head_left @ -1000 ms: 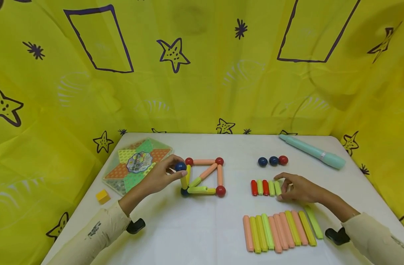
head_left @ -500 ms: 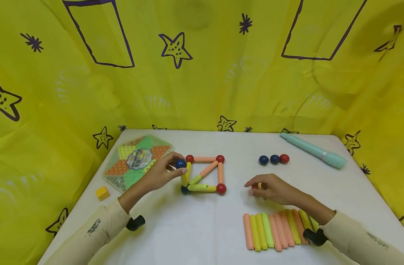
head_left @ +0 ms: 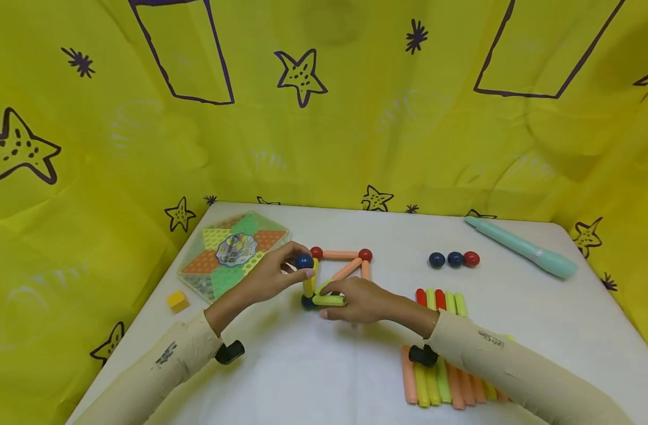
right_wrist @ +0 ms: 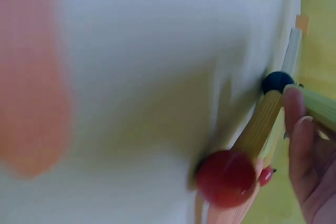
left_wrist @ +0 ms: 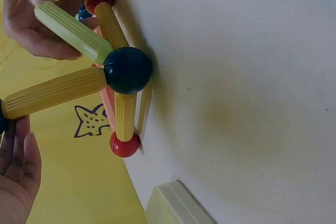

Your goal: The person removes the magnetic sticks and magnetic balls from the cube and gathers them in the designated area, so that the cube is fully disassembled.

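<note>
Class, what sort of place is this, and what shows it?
Probably a play station: a white table, yellow star-patterned sheeting on three sides, and a ball-and-stick construction toy.

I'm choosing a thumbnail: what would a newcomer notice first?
Probably the bright yellow backdrop with its drawn stars, behind the white table. Next, the stick-and-ball frame near the table's middle, where the left hand holds a raised blue ball and the right hand is at a light-green stick. Toward the far right corner lies a turquoise tapered object.
</note>
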Available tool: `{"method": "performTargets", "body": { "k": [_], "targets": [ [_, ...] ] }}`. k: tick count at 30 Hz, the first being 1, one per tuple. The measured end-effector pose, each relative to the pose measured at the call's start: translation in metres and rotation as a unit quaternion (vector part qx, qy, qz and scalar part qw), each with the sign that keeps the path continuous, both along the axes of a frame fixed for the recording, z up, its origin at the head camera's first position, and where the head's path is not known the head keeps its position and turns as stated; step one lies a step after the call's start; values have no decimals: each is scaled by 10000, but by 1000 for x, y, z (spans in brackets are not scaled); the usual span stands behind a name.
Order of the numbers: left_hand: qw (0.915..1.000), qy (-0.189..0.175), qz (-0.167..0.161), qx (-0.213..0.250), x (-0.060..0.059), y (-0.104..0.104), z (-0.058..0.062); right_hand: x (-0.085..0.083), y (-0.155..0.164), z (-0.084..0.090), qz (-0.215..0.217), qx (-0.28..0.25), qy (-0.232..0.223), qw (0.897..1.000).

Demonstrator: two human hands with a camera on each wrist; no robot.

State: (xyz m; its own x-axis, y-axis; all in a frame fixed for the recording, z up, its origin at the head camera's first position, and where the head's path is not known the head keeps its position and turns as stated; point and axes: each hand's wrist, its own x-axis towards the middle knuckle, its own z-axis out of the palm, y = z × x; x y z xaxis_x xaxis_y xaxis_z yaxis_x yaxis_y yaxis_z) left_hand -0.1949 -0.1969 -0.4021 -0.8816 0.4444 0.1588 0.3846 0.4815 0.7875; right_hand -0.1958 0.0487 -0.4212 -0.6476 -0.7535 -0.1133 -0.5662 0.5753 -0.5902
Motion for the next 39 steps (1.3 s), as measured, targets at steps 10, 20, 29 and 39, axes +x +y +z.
{"method": "performTargets", "body": {
  "k": [10, 20, 29, 39],
  "targets": [
    [9999, -120, 83, -53, -1, -2, 0, -9, -21, 4, -430, 440, -229, 9978],
    [9999, -100, 47, -31, -1, 1, 0, -9, -30, -9, -1101, 262, 634, 9916],
    [9999, -83, 100, -48, 0, 2, 0, -10, -32, -14, -1266, -280, 887, 9876],
    [9999, -42, 82, -88, 0, 0, -1, -9, -29, -19, -1390, -562, 666, 9864]
  ]
}}
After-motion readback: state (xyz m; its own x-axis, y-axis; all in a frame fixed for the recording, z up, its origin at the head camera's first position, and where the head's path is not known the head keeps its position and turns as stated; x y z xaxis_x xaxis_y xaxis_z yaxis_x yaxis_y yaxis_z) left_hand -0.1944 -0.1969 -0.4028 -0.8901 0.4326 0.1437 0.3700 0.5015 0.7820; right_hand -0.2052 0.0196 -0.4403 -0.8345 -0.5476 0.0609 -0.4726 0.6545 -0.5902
